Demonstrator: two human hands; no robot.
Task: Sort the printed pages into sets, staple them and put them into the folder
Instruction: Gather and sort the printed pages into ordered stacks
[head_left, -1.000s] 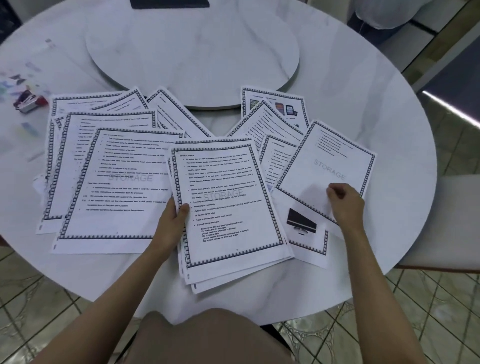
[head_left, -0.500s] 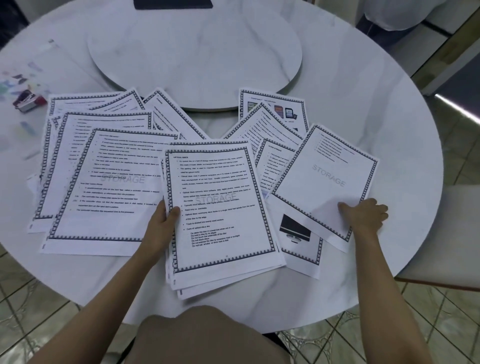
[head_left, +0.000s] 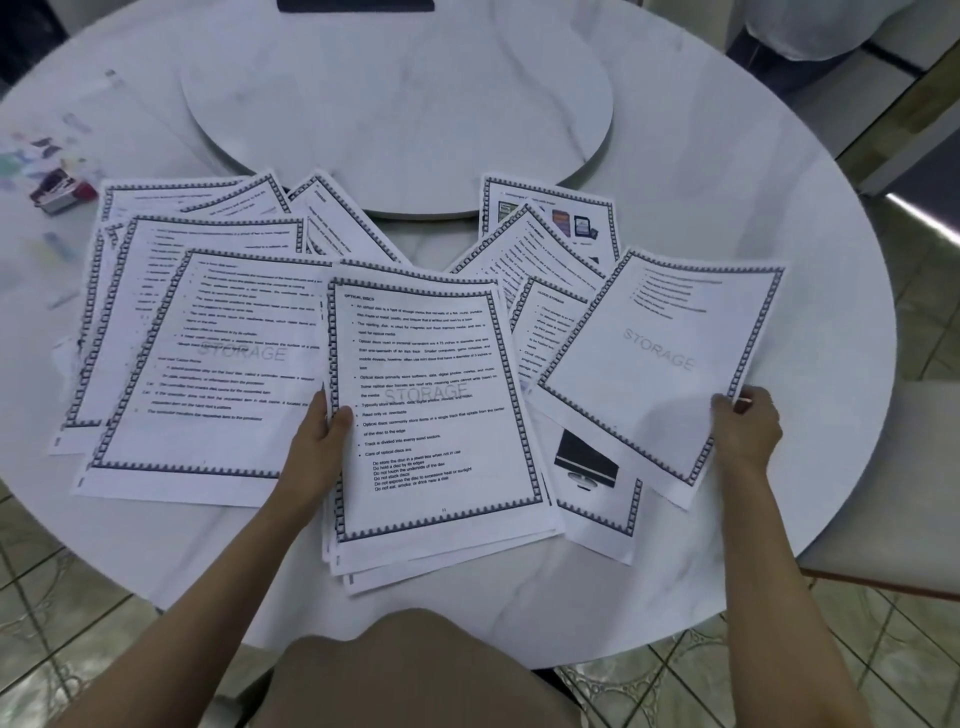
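Printed pages with dark patterned borders lie fanned across the round white table (head_left: 675, 130). A stack of pages (head_left: 431, 410) headed "Optical discs" sits at the near middle; my left hand (head_left: 319, 441) grips its left edge, thumb on top. To the right, a mostly blank "STORAGE" page (head_left: 660, 364) lies tilted over other sheets; my right hand (head_left: 745, 426) pinches its lower right edge. Under it shows a page with a monitor picture (head_left: 592, 467). Several overlapping pages (head_left: 208, 364) spread to the left. At the far edge lies a dark flat object (head_left: 356, 5), perhaps the folder.
A raised round turntable (head_left: 395, 98) fills the table's centre behind the pages. A small red and white box (head_left: 62, 189) and bits of coloured paper lie at the far left. A pale chair seat (head_left: 893, 478) stands to the right. Tiled floor shows below.
My right hand has slid from the middle of the "STORAGE" page's near edge out to its lower right edge and taken hold. The left hand has stayed on the stack.
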